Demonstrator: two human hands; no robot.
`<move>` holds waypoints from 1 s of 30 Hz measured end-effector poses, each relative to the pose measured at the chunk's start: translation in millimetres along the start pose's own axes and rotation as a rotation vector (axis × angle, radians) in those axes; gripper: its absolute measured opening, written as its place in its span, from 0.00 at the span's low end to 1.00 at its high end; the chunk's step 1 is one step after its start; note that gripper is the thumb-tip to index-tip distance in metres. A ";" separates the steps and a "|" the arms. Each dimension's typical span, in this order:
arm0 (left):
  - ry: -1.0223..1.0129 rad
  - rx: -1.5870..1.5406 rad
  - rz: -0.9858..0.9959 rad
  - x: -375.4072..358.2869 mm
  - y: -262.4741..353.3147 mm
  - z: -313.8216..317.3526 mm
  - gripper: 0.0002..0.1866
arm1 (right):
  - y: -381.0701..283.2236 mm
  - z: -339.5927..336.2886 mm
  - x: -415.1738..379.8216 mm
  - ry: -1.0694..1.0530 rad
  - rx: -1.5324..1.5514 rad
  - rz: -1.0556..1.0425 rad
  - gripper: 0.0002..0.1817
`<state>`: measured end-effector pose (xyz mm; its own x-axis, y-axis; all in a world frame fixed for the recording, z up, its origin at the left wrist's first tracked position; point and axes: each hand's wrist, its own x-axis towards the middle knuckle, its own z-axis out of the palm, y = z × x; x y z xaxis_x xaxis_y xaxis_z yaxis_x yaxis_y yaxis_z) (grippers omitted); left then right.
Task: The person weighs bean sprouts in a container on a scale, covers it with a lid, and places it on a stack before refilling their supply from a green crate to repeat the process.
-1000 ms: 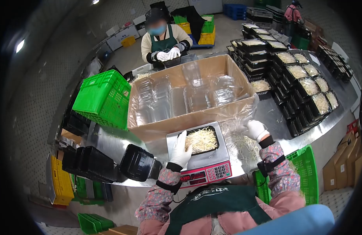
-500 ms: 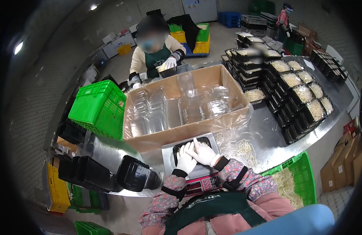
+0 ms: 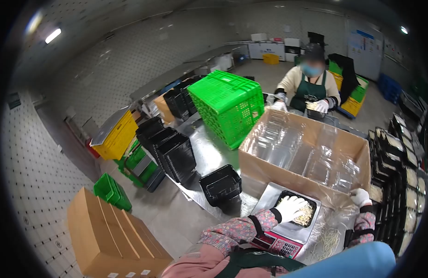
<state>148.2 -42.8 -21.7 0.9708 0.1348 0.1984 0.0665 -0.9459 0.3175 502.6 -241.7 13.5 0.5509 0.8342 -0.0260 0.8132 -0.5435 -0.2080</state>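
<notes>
My left hand [image 3: 291, 209], in a white glove, lies palm down with fingers spread on pale sprouts [image 3: 305, 215] in a black tray [image 3: 311, 200]. That tray rests on the metal plate of a red scale [image 3: 282, 246]. My right hand [image 3: 360, 197], also gloved, is at the near right corner of a cardboard box [image 3: 288, 173] of clear plastic lids [image 3: 322, 162]. Its fingers are curled near the box edge, and what they hold, if anything, is too small to make out. Loose sprouts [image 3: 327, 234] lie on the table beside the scale.
Black trays [image 3: 221, 185] stand left of the scale, with more stacks [image 3: 170, 150] behind. A green crate [image 3: 230, 104] is beside the box. Across the table a co-worker [image 3: 311, 85] handles a tray. Filled trays [image 3: 408, 180] are stacked at the right. Cardboard [image 3: 109, 236] stands lower left.
The view has swung left. My right hand has left the tray and moved right to the box corner. My left hand remains on the sprouts, its fingers now spread.
</notes>
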 end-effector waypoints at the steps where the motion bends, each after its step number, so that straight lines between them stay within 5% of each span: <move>1: 0.004 -0.035 -0.004 0.6 -2.9 2.3 0.23 | -4.2 -3.0 -2.7 0.016 -0.017 0.069 0.14; 4: -0.012 -0.006 -0.054 7.2 -5.5 -2.4 0.20 | -5.7 -1.6 -2.2 0.051 0.065 0.053 0.15; 7: -0.080 0.029 -0.091 13.9 1.3 -14.9 0.15 | 0.9 6.4 -8.4 0.408 0.073 -0.138 0.14; 12: 0.067 -0.044 0.063 -0.7 -16.7 1.2 0.19 | -6.8 -19.4 -25.7 0.281 0.134 -0.122 0.10; 19: 0.055 -0.051 -0.015 -6.0 -8.5 -6.7 0.26 | -28.4 -3.2 -21.6 0.382 -0.008 -0.218 0.13; 21: 0.065 -0.028 -0.006 -11.6 -10.5 -12.9 0.25 | -41.3 -24.1 -26.6 0.267 0.002 -0.184 0.10; 24: 0.293 -0.113 0.103 -17.0 -8.6 -41.6 0.21 | -49.3 -54.0 -32.8 0.455 0.049 -0.236 0.08; 28: 0.667 -0.759 -0.180 -20.8 -15.5 -78.6 0.19 | -126.3 -124.7 -69.3 0.628 0.301 -0.337 0.08; 30: 0.411 -1.627 -0.282 -20.0 -48.1 -96.4 0.35 | -166.3 -143.6 -90.5 0.613 0.498 -0.442 0.09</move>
<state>103.4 28.4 48.4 0.8345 0.5419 0.1002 -0.3275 0.3413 0.8811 344.5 -240.2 190.8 0.3267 0.6838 0.6525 0.8774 0.0372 -0.4783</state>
